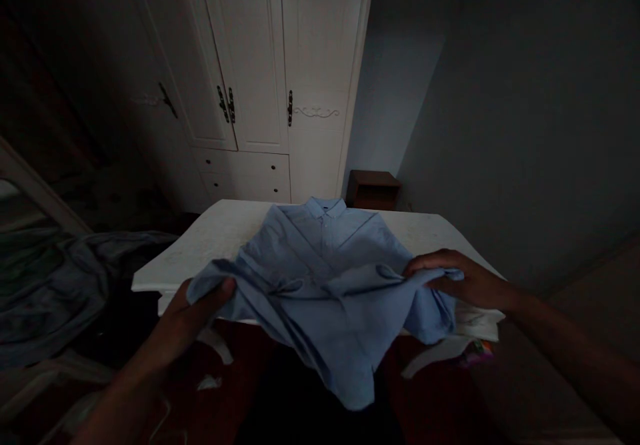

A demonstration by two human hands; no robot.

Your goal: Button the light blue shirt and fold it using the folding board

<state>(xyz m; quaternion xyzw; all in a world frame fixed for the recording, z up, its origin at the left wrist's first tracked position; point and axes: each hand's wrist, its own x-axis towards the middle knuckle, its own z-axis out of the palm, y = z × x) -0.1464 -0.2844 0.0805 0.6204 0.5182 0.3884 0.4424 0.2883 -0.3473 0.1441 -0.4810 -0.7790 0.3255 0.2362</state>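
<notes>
at both sides, closed fingers (436, 260) pinch the shirt (327, 248)

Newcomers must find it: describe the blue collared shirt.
Before the white panelled wardrobe stands a white table. Over it spreads the blue collared shirt, held by left hand and right hand. Unlike rumpled greyish cloth at left, its collar shows.
</notes>
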